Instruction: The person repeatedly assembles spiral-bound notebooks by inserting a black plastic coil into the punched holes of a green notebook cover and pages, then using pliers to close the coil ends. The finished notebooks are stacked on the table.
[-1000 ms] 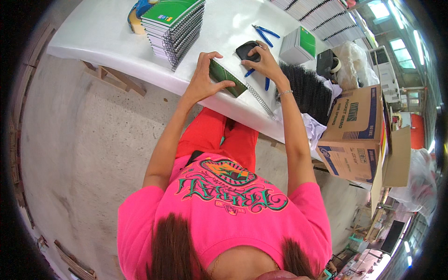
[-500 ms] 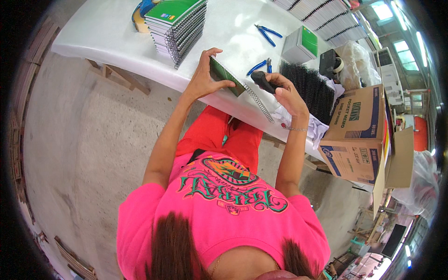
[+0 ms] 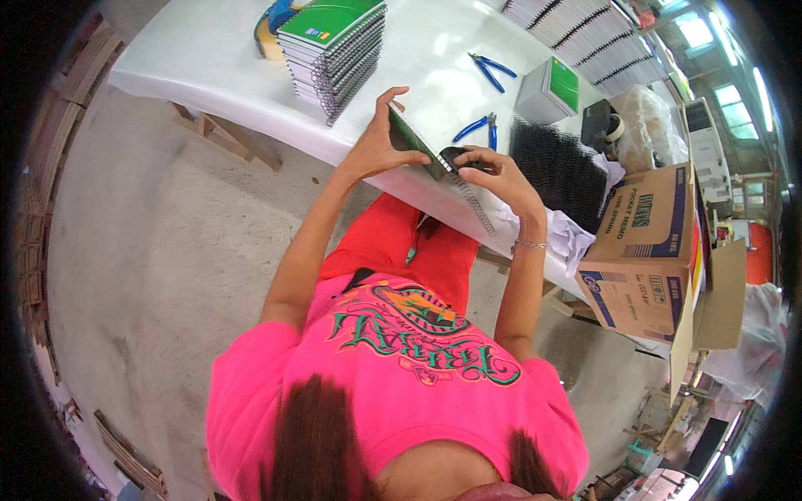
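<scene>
My left hand [image 3: 376, 152] grips a small green-covered notebook [image 3: 408, 138], thumb on one side and fingers at its far edge. From the notebook's near right end hangs a loose wire spiral coil [image 3: 474, 207], reaching over the table edge. My right hand [image 3: 499, 177] is closed around a small black rounded tool [image 3: 454, 157], which is right at the notebook's end where the coil comes out. Its exact kind I cannot make out. Just beyond the right hand lie blue-handled cutting pliers [image 3: 478, 129].
A stack of green spiral notebooks [image 3: 338, 63] stands at the back left, by a tape roll [image 3: 267, 40]. Further right are more blue pliers [image 3: 493, 72], an uncoiled notebook stack [image 3: 547, 93], a heap of black coils [image 3: 558, 171] and a cardboard box [image 3: 639, 213].
My right hand has moved left, bringing the black tool up against the notebook's end by the coil. My left hand still holds the notebook. The whole view has shifted slightly.
</scene>
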Motion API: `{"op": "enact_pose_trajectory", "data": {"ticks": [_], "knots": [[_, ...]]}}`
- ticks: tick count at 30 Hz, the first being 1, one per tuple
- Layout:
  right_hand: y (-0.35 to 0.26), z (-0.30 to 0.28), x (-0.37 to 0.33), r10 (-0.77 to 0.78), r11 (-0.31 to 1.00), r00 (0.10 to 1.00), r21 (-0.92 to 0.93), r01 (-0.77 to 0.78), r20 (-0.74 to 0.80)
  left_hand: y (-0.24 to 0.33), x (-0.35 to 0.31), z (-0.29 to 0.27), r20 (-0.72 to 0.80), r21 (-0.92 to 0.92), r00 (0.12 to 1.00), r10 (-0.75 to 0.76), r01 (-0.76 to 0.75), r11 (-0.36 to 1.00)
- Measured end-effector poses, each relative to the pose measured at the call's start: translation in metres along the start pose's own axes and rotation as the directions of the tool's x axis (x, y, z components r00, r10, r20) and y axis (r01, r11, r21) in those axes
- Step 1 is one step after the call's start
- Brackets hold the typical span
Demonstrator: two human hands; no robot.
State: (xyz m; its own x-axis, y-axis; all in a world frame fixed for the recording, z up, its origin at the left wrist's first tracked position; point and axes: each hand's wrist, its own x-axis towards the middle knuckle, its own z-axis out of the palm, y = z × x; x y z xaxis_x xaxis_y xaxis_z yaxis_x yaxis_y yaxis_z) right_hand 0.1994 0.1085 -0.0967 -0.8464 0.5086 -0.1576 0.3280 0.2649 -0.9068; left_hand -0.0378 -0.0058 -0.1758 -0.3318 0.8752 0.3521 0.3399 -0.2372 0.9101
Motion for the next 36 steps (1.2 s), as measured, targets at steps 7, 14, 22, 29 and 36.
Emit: {"op": "enact_pose_trajectory", "data": {"ticks": [7, 14, 22, 29, 36], "knots": [[0.019, 0.004, -0.012, -0.093, 0.92, 0.995, 0.378, 0.101, -0.042, 0.0, -0.002, 0.001, 0.017, -0.007, 0.999, 0.027, -0.027, 1.0], [0.016, 0.009, -0.009, -0.08, 0.819, 0.996, 0.567, 0.085, -0.033, 0.0, 0.0, -0.001, 0.047, -0.023, 0.999, -0.001, 0.003, 1.0], [-0.017, 0.011, -0.002, -0.037, 0.996, 0.999, 0.076, 0.038, -0.016, 0.001, -0.001, -0.007, 0.093, -0.083, 0.995, -0.032, 0.04, 0.996], [0.001, 0.012, -0.003, -0.144, 0.903, 0.988, 0.418, 0.105, 0.063, -0.001, -0.001, -0.004, 0.069, -0.064, 0.997, -0.032, 0.036, 0.997], [-0.024, 0.016, -0.009, -0.112, 0.951, 0.99, 0.298, 0.081, 0.089, 0.0, 0.001, -0.006, 0.094, -0.066, 0.995, -0.038, 0.044, 0.997]]}}
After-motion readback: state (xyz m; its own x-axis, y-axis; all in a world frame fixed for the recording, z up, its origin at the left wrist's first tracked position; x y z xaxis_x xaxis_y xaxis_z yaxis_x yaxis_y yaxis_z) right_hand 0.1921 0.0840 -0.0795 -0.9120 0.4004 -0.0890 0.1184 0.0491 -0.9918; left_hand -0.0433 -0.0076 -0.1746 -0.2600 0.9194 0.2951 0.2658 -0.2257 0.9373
